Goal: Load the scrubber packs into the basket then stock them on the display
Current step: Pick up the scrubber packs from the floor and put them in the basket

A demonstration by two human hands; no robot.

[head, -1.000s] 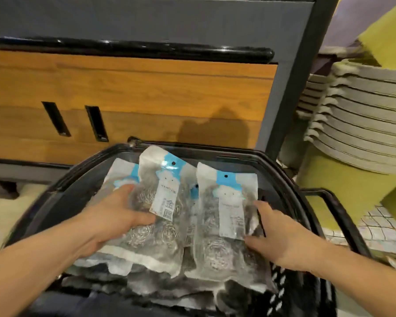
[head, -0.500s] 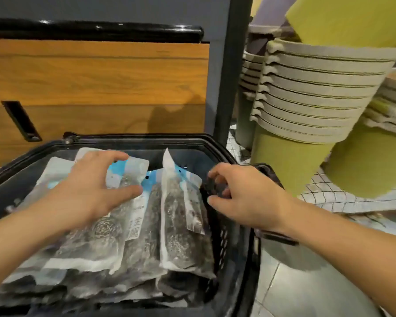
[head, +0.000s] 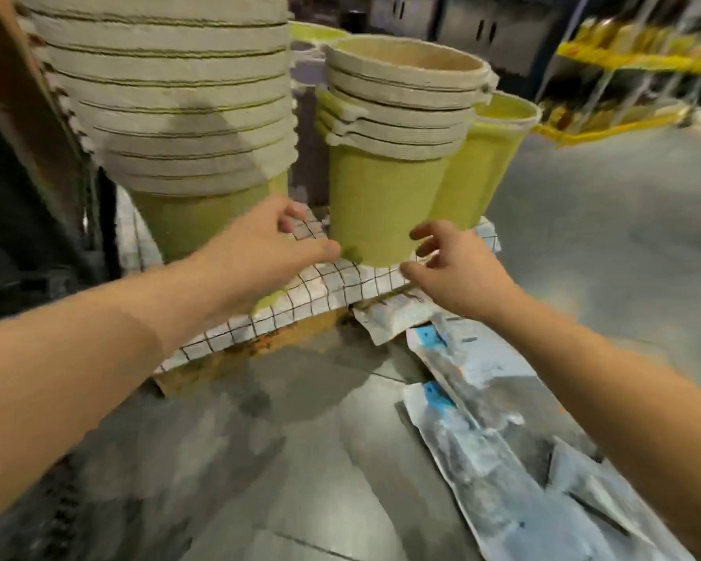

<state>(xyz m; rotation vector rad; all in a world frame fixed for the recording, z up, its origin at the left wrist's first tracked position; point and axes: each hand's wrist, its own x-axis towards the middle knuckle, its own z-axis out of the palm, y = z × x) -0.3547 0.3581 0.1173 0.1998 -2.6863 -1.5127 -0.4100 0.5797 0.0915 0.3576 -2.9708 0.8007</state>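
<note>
Both arms reach forward, left hand point(head: 268, 253) and right hand point(head: 458, 269) empty, fingers loosely apart, flanking the green bucket stack point(head: 385, 204).

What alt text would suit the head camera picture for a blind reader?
The left hand and right hand, both empty, reach toward stacked green buckets on a checked cloth. Scrubber packs lie on the floor to the right.

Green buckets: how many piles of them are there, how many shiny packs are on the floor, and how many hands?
Bucket piles: 3 plain ones, left, middle, right; a further rim behind is unclear.
Scrubber packs on the floor: at least 3, overlapping and blurred.
Hands: 2, left hand and right hand, both empty.
Total: at least 8.
</note>
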